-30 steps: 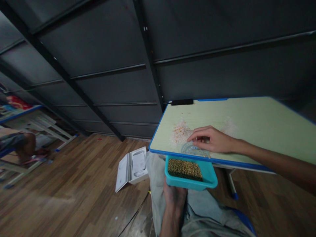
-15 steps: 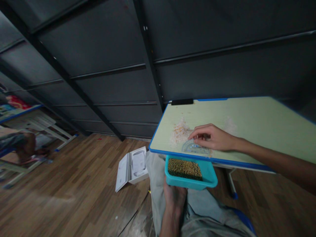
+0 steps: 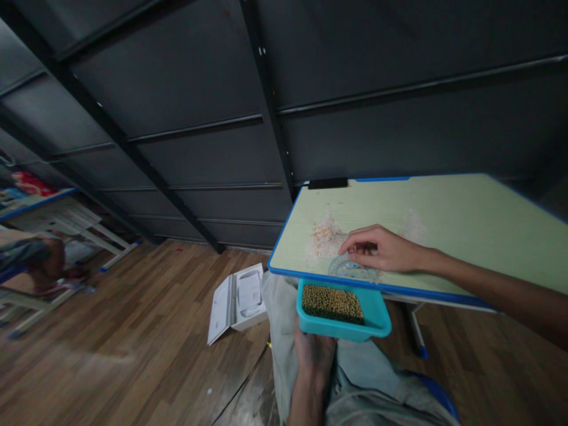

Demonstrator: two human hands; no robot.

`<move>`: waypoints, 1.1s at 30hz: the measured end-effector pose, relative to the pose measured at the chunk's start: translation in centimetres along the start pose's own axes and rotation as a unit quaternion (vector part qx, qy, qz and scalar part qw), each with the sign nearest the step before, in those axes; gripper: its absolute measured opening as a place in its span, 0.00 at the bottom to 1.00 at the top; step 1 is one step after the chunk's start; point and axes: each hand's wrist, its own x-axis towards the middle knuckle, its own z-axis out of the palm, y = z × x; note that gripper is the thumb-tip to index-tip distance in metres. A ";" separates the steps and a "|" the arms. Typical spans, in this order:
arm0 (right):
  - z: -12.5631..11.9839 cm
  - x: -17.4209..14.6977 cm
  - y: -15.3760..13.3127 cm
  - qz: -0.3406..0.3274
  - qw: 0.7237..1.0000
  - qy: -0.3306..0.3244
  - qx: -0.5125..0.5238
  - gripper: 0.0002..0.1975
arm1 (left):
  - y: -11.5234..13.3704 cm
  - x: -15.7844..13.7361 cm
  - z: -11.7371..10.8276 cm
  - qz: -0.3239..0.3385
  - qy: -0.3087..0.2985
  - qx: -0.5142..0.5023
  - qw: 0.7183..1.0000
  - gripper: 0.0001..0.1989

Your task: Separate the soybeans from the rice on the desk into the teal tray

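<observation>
My left hand (image 3: 314, 352) grips a turquoise plastic tub (image 3: 377, 316) from below, just under the table's front edge; its fingers are mostly hidden by the tub. Round green-brown beans or peas (image 3: 332, 303) fill much of the tub. On the table, my right hand (image 3: 381, 248) is closed on the upper edge of a clear protractor (image 3: 352, 269), which lies near the front edge. Left of that hand is a pile of white rice-like grains (image 3: 326, 239) mixed with orange-yellow bits. A smaller white pile (image 3: 413, 226) lies behind the right hand.
The pale green table (image 3: 465, 219) has a blue rim and stands against a dark panelled wall (image 3: 199, 89). A black flat object (image 3: 327, 183) sits at its back left corner. On the wooden floor are an open white box (image 3: 239, 302) and a black cable (image 3: 244, 384). Another person's leg (image 3: 48, 260) shows far left.
The protractor has shifted very slightly to the right with my right hand. My left hand and the tub stay in the same place.
</observation>
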 end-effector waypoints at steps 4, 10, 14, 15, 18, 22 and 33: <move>0.0 0.0 0.2 0.003 1.000 -0.004 0.003 0.11 | 0.0 0.1 -0.1 0.013 -0.015 0.018 1.000 0.19; -0.1 -0.1 0.1 0.008 1.000 -0.008 0.000 0.11 | 0.0 0.2 -0.4 0.007 -0.008 0.027 1.000 0.19; -0.1 0.0 0.0 0.005 1.000 0.000 0.002 0.11 | 0.1 -0.1 -0.1 -0.006 0.003 0.003 1.000 0.21; -0.1 0.0 0.0 0.004 1.000 0.001 0.004 0.11 | 0.1 -0.1 0.0 -0.009 0.007 -0.004 1.000 0.21; -0.1 0.0 0.0 0.007 1.000 -0.003 0.004 0.11 | 0.2 -0.2 0.1 -0.016 0.027 -0.008 0.999 0.21; -0.1 0.0 -0.1 0.009 1.000 -0.004 0.005 0.11 | 0.2 -0.2 0.0 -0.014 0.027 0.000 1.000 0.21; -0.2 -0.2 -0.5 -0.010 0.999 -0.024 0.027 0.11 | 0.0 0.1 -0.5 -0.009 0.006 -0.021 1.000 0.21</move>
